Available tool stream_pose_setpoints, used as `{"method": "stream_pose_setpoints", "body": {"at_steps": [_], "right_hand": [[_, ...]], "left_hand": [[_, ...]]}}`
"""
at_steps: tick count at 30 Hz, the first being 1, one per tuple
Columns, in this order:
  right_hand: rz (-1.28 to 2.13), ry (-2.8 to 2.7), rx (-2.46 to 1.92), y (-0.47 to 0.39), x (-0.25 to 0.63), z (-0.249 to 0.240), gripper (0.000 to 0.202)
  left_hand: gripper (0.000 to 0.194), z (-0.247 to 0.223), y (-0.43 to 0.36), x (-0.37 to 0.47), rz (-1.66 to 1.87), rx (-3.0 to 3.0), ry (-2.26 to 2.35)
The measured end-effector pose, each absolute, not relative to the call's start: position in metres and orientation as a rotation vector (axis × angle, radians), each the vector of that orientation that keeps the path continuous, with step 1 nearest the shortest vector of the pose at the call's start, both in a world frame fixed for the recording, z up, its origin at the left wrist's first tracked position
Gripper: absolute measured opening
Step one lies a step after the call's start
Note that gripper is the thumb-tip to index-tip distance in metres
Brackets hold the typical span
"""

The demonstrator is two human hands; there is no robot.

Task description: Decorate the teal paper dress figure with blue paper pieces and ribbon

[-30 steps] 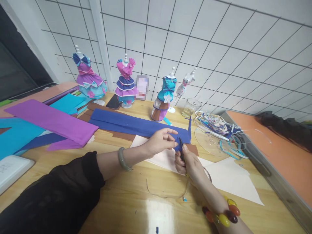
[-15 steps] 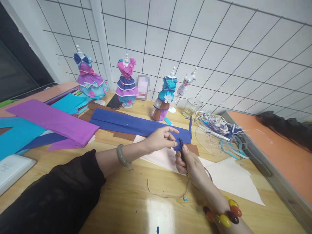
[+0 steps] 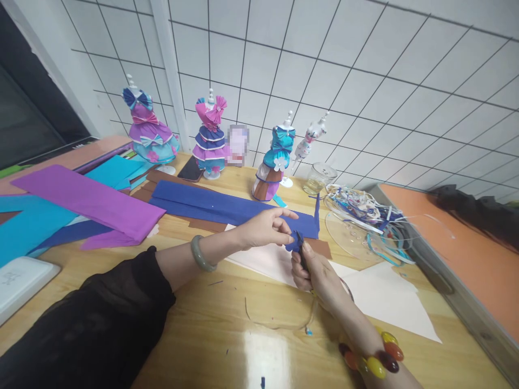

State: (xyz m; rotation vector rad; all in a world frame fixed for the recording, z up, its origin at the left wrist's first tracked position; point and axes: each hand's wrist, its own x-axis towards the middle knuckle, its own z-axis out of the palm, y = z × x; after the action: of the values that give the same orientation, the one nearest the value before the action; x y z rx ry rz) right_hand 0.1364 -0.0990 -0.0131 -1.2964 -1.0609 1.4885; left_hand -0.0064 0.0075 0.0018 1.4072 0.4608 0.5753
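Observation:
My left hand point(image 3: 265, 231) reaches in from the left, its thumb and forefinger pinched at a small blue fabric piece point(image 3: 291, 245). The other fingers stay loosely curved above it. My right hand point(image 3: 314, 267) is closed round a dark pointed tool that looks like small scissors point(image 3: 303, 258). The tips of that tool meet the blue piece beside my left thumb; whether the blades are apart is hard to make out. Beneath and behind both hands lies a long folded strip of dark blue fabric point(image 3: 231, 208). Brown fabric point(image 3: 320, 248) and pale sheets point(image 3: 389, 292) show under them.
Along the wall stand small dress forms in fabric dresses point(image 3: 154, 127), a phone point(image 3: 190, 168) and a glass cup point(image 3: 320, 178). At right sits a heap of ribbon scraps point(image 3: 360, 208). Purple fabric point(image 3: 93, 202) and a white device point(image 3: 24, 283) lie left. A thin cord point(image 3: 275, 327) is in front.
My left fingertips have closed in on the small blue piece, and it looks bunched around the tool's tips. The right hand has barely moved.

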Motion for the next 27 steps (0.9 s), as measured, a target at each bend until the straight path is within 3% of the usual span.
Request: {"method": "stream_pose_setpoints", "body": {"at_steps": [27], "right_hand": [[1.416,-1.015,-1.312,-0.098,0.138,-0.015,0.042]], "left_hand": [[0.057,-0.002,-0.002,0.001,0.622,1.254,0.471]]}}
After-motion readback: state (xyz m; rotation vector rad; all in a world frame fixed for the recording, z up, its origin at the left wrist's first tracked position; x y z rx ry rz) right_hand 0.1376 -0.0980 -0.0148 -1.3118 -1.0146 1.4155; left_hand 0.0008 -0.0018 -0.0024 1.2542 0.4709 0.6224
